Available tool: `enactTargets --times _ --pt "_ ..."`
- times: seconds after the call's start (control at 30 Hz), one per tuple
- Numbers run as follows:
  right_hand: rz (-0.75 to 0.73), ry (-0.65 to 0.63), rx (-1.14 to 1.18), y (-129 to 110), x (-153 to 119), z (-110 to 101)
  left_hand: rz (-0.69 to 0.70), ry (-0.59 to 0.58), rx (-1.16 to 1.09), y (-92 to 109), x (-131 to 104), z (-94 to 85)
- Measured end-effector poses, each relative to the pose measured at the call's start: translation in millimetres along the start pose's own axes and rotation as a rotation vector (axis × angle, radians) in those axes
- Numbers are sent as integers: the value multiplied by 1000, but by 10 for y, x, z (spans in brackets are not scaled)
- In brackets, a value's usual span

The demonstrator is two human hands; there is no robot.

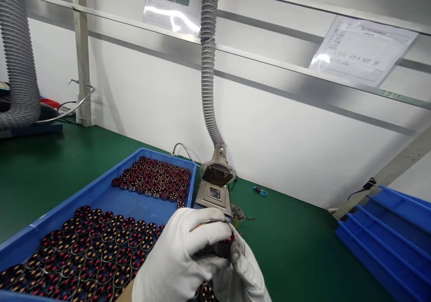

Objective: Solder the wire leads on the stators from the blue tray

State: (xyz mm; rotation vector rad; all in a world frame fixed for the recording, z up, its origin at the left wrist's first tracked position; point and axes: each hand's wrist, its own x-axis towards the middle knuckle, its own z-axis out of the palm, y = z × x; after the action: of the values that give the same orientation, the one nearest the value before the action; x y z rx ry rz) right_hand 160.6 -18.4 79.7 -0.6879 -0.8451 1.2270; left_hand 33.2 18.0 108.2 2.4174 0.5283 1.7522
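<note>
My left hand [183,252], in a white glove, is closed around a small round wound motor stator [225,247], dark with red parts. My right hand [247,266], gloved as well, has its fingertips pressed to the stator's right side, where a thin reddish wire sticks out. Both hands cover most of the piece. To the left, a blue tray [76,199] holds many similar stators, with red or copper-coloured windings, in a near and a far group. A few more stators [207,292] show below my hands.
Behind my hands stands a metal box with a square well [214,193], under a round fume hood [218,172] on a grey flexible duct [209,59]. Blue-handled cutters [260,191] lie on the green table [289,230]. Stacked blue trays [387,234] stand at right.
</note>
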Motion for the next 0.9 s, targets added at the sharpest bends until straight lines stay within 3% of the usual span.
enactTargets --times 0.13,0.3,0.4,0.53,0.67,0.77,0.83,0.9 --pt "37 -8 94 43 54 -40 -138 -52 -271 -31 -5 -27" --pt "108 -60 195 126 97 -43 -488 83 -566 -89 -65 -15" --pt "147 -78 195 107 73 -23 -669 103 -585 -90 -53 -51" --pt "103 -3 195 57 32 21 -644 -75 -554 -43 -18 -73" --pt "168 -38 212 20 20 32 -524 41 -572 -46 -23 -79" --pt "242 -81 256 -6 7 12 -596 96 -489 -66 -42 -131" --pt "257 -62 272 -5 0 0 -608 29 -428 -59 -48 -157" --pt "229 -24 271 18 1 -4 -530 -121 -383 -36 -45 -150"
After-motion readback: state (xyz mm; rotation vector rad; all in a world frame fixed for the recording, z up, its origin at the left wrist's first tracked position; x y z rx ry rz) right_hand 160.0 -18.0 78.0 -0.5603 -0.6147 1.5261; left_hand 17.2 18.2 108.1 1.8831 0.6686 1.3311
